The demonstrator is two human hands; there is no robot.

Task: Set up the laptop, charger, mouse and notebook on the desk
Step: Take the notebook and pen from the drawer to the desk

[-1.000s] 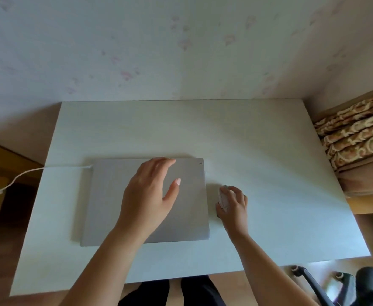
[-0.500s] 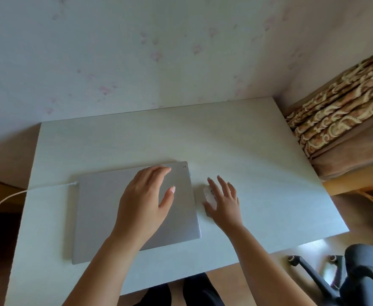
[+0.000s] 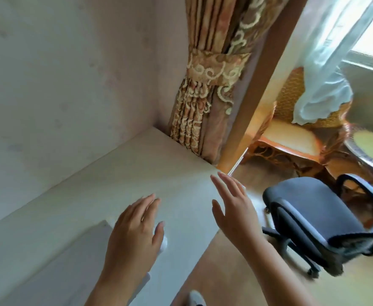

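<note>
Turning toward chair (image 3: 313, 219): both hands empty, splayed; left (image 3: 134, 237) above mouse (image 3: 164, 242), right (image 3: 234, 208) past desk (image 3: 115, 184) edge; notebook unseen, locate first.

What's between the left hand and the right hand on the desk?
Only bare desk top shows between the left hand and right hand in the head view. The mouse peeks out beside the left hand's thumb.

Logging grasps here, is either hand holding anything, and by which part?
Nothing is held: left hand and right hand are open above the pale desk.
</note>
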